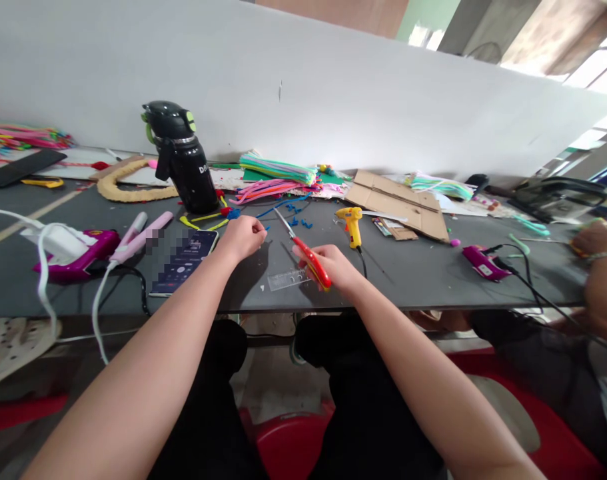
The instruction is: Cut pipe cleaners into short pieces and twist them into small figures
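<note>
My right hand (330,265) is wrapped round the red handles of a pair of scissors (310,259), whose blades point up and to the left, towards my left hand. My left hand (245,237) is closed in a pinch, and a short blue bit of pipe cleaner (267,229) shows at its fingertips. Several cut blue pieces (296,221) lie just beyond the blades. Behind my left hand are a fuzzy blue bundle (232,213) and yellow pipe cleaners (206,217). A clear ruler (283,279) lies flat, partly under my right hand.
A phone (184,263), a pink hair straightener (142,238) and a purple power strip (78,257) are on the left. A black bottle (188,167) stands behind them. Rightward are a yellow glue gun (352,225), cardboard (398,203), another power strip (484,263) and another person's hand (599,240).
</note>
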{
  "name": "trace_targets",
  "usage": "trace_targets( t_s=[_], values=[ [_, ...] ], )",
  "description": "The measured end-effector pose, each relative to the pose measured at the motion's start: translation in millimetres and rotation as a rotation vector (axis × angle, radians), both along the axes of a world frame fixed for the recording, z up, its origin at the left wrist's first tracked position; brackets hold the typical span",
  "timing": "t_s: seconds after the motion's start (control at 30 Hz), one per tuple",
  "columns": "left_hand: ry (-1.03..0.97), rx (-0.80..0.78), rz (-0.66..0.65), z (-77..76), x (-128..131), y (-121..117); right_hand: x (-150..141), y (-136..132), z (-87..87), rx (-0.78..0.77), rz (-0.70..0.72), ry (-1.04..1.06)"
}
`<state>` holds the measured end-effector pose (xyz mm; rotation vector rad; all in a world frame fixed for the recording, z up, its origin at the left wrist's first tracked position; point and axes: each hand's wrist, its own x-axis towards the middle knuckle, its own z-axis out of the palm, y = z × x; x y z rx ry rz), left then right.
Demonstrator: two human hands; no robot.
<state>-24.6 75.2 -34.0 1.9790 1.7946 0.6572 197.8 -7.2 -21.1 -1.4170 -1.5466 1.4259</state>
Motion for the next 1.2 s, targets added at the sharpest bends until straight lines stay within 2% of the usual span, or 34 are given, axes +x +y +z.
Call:
trace_targets(
  t_s=[0.1,0.2,0.27,0.33,0.4,0.43,0.5,0.6,0.7,0.8,0.9,0.97,1.07,1.2],
  values=[
    [-0.005,0.029,-0.033,0.4,0,-2,1,-3,15.2,0.057,0.04,0.257],
    [-0.087,0.014,-0.072,-0.9,4,-4,1,-6,33.1,0.21,0.041,0.369],
    [-0.318,-0.109,-0.078,-0.8,10,-6,0,-9,43.4,0.283,0.011,0.41],
    [-0.753,-0.31,-0.082,1.8,19,-9,-3,-10,50.8,0.325,-0.018,0.465],
    [-1.153,-0.444,-0.187,7.3,26,-13,-8,-11,54.3,0.332,-0.027,0.501],
    [-1.283,-0.474,-0.244,11.1,28,-15,-11,-10,54.7,0.324,-0.02,0.506],
    [-1.411,-0.456,-0.321,20.0,30,-17,-17,-9,53.4,0.291,0.01,0.492],
    [-1.393,-0.29,-0.27,33.3,21,-16,-25,-6,48.1,0.24,0.023,0.443],
    [-1.395,-0.098,-0.123,41.3,2,-8,-28,-1,40.3,0.197,-0.091,0.358],
    [-1.603,-0.019,0.013,42.8,-21,0,-23,6,30.2,0.105,-0.17,0.28],
    [-1.8,0.009,0.141,42.7,-39,3,-16,13,19.9,0.054,-0.144,0.139],
    [-1.84,0.035,0.165,43.9,-45,1,-14,15,15.0,0.065,-0.074,-0.055],
    [-1.799,0.08,0.157,46.8,-47,-4,-19,14,13.0,0.112,0.053,-0.448],
    [-1.654,0.109,0.171,47.4,-40,-9,-35,15,18.6,0.18,0.049,-0.827]
  ],
)
